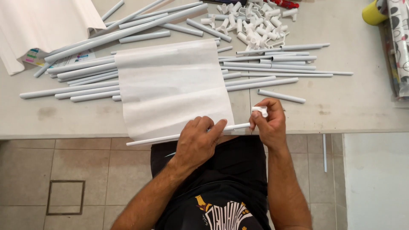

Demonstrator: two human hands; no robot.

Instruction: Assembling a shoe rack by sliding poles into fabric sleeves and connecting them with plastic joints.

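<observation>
From the head camera, looking straight down, the left hand [197, 142] lies knuckles-up at the near edge of the desk [353, 106], its fingers curled over a thin white rod [187, 135] and pinning it there, the forefinger stretched along the rod toward the right; the rod runs along that near edge, slightly tilted, its left end jutting past the lower left corner of a sheet of white fabric [172, 87] and its right end reaching the right hand [269, 122]; the fabric lies flat in the middle of the desk, its near hem at the rod and seemingly wrapped about it, though the join is hard to make out; the right hand is closed, thumb and fingers pinching a small white plastic connector [260, 111] just above the rod's right end, touching or nearly touching it; under and to either side of the fabric lie many grey tubes [85, 70], most running left to right, with longer ones slanting toward the far edge; near the far edge, right of centre, sits a heap of white connectors [251, 23]; a folded white cloth [40, 25] covers the far left corner; a yellow cup [372, 13] stands at the far right corner beside patterned rolls [399, 42]; below the desk show tiled floor [64, 170] and the person's black shirt [217, 187].
</observation>
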